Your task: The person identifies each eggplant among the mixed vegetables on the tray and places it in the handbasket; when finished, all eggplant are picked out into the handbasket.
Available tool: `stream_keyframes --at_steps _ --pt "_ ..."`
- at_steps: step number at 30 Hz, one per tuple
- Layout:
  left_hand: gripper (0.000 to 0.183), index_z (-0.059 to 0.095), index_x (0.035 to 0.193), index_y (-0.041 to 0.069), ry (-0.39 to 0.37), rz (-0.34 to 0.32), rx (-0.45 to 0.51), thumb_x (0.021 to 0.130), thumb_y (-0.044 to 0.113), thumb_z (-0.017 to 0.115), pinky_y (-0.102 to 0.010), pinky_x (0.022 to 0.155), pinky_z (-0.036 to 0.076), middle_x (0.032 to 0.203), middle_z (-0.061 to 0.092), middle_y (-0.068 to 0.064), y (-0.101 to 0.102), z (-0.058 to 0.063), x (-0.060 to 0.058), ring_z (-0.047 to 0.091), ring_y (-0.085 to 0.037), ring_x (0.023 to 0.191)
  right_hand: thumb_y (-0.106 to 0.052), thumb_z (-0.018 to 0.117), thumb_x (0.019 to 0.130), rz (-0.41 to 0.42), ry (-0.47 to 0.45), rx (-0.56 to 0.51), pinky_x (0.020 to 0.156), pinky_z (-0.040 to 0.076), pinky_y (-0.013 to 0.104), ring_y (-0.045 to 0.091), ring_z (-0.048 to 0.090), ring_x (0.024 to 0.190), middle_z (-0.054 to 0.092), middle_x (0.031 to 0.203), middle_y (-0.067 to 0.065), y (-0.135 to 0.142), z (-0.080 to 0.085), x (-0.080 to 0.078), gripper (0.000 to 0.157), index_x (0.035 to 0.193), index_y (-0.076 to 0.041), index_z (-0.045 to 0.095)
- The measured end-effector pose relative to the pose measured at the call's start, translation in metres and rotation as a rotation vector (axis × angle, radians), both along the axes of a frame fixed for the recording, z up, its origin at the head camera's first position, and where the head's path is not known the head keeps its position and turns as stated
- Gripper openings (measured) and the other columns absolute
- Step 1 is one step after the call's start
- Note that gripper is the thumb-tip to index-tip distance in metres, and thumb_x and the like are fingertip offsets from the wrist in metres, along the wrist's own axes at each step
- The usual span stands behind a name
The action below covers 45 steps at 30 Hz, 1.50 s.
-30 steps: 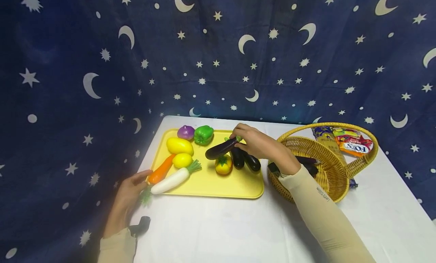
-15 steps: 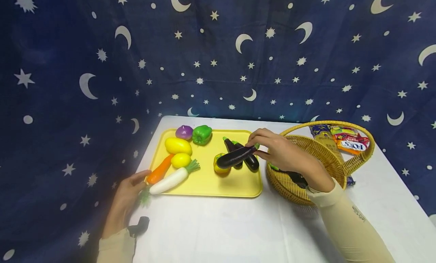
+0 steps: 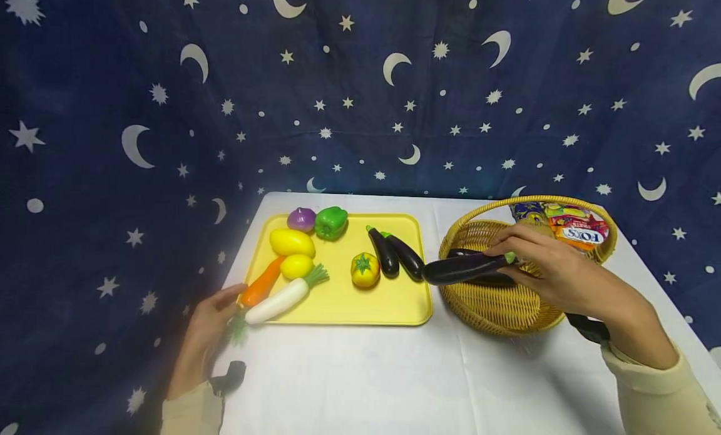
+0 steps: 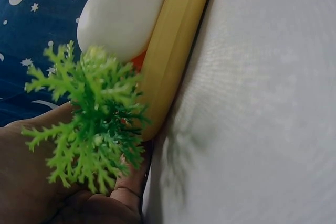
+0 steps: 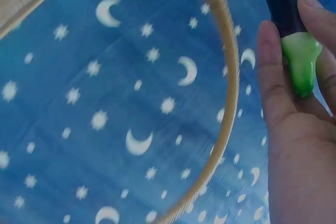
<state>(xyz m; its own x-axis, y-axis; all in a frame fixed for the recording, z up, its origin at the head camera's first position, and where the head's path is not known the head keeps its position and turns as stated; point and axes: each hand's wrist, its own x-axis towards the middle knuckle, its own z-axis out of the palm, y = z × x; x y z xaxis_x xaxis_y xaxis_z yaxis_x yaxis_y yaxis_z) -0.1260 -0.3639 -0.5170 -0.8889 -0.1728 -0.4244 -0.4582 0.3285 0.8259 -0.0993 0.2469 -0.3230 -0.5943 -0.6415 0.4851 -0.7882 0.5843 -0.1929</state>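
Observation:
My right hand (image 3: 554, 269) pinches a dark purple eggplant (image 3: 464, 270) near its green stem end, above the left part of the wicker basket (image 3: 479, 319). In the right wrist view, thumb and fingers close around the eggplant's green cap (image 5: 302, 59). Beneath it, more dark eggplant shows inside the basket, partly covered. My left hand (image 3: 205, 325) holds the near left corner of the yellow tray (image 3: 338, 313), beside the carrot (image 3: 263, 285) and white radish (image 3: 278, 301). Green carrot leaves (image 4: 97, 119) hide part of that hand. Two eggplants (image 3: 394, 253) lie on the tray.
Also on the tray are a yellow tomato-like vegetable (image 3: 365, 270), a green pepper (image 3: 331, 223), a purple onion (image 3: 301, 220) and two yellow fruits (image 3: 291, 242). Snack packets (image 3: 577, 227) lie behind the basket, whose tall handle (image 3: 490, 204) arches over it. A starry curtain (image 3: 360, 109) backs the white table.
My right hand has carried the eggplant rightward from over the tray to over the basket. The left hand stays at the tray's corner.

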Motion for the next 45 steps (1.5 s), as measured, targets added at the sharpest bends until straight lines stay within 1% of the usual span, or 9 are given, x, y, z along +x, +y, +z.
stream_keyframes --at_steps 2,6,9,13,22,30,37,41,45 --pt "0.059 0.051 0.16 0.023 -0.02 0.009 0.009 0.103 0.026 0.066 -0.065 0.133 0.02 0.175 0.035 -0.01 -0.001 0.001 0.001 0.023 -0.037 0.166 -0.056 0.043 0.107 -0.024 0.013 -0.011 0.102 0.04 0.0 -0.002 0.057 0.113 0.067 0.116 -0.009 0.013 -0.001 0.004 0.05 0.113 -0.017 0.074" --pt "0.057 0.05 0.16 0.024 -0.036 0.015 0.012 0.105 0.026 0.063 -0.066 0.133 0.016 0.176 0.034 -0.01 -0.001 0.002 0.001 0.02 -0.037 0.167 -0.055 0.043 0.107 -0.028 -0.006 -0.018 0.104 0.037 -0.001 -0.006 0.055 0.114 0.067 0.112 -0.008 0.034 -0.01 0.004 0.049 0.11 -0.016 0.073" --pt "0.056 0.051 0.16 0.025 -0.052 0.028 0.011 0.105 0.025 0.063 -0.068 0.133 0.017 0.176 0.034 -0.01 -0.001 0.003 0.001 0.02 -0.038 0.166 -0.022 0.073 0.101 -0.043 -0.022 0.027 0.104 0.035 -0.002 -0.005 0.054 0.113 0.066 0.112 -0.008 0.044 -0.02 -0.002 0.01 0.11 -0.017 0.073" --pt "0.058 0.051 0.159 0.025 -0.044 0.031 0.012 0.103 0.022 0.064 -0.066 0.133 0.02 0.175 0.036 -0.009 -0.001 0.001 0.001 0.022 -0.037 0.166 0.014 0.092 0.06 -0.116 -0.038 0.118 0.095 0.039 -0.001 -0.003 0.054 0.106 0.064 0.11 -0.012 0.05 -0.036 -0.01 0.062 0.107 -0.021 0.072" --pt "0.062 0.052 0.159 0.023 -0.052 0.039 0.011 0.098 0.013 0.06 -0.067 0.132 0.02 0.174 0.038 -0.009 0.001 -0.001 -0.003 0.024 -0.037 0.166 0.007 0.093 0.066 -0.195 -0.113 0.248 0.073 0.057 0.033 0.014 0.064 0.092 0.063 0.103 -0.007 0.051 -0.064 -0.027 0.049 0.099 -0.021 0.07" --pt "0.061 0.053 0.158 0.019 0.004 0.016 -0.008 0.098 0.013 0.061 -0.061 0.133 0.026 0.171 0.043 -0.011 0.0 0.0 -0.002 0.028 -0.036 0.164 0.01 0.09 0.067 -0.222 -0.166 0.257 0.07 0.056 0.033 0.014 0.062 0.09 0.062 0.102 -0.003 0.055 -0.072 -0.034 0.046 0.098 -0.018 0.069" --pt "0.063 0.056 0.156 0.022 -0.019 0.056 -0.016 0.095 0.013 0.062 -0.059 0.132 0.03 0.172 0.041 -0.008 0.002 0.0 -0.001 0.03 -0.034 0.163 0.01 0.084 0.075 -0.254 -0.384 0.345 0.079 0.057 0.036 0.012 0.058 0.093 0.059 0.1 -0.005 0.053 -0.076 -0.038 0.041 0.098 -0.018 0.064" --pt "0.062 0.055 0.157 0.023 -0.023 0.055 -0.013 0.096 0.012 0.061 -0.061 0.133 0.027 0.173 0.04 -0.008 0.003 0.0 -0.001 0.029 -0.035 0.164 0.013 0.08 0.072 -0.25 -0.441 0.391 0.08 0.055 0.038 0.011 0.056 0.091 0.058 0.098 -0.005 0.054 -0.079 -0.043 0.043 0.099 -0.016 0.062" --pt "0.061 0.055 0.157 0.024 -0.029 0.054 -0.007 0.096 0.012 0.06 -0.062 0.133 0.025 0.172 0.041 -0.007 0.002 0.0 -0.002 0.028 -0.034 0.164 0.007 0.081 0.079 -0.229 -0.501 0.422 0.079 0.055 0.037 0.011 0.056 0.088 0.059 0.095 -0.005 0.056 -0.083 -0.05 0.036 0.1 -0.014 0.06"
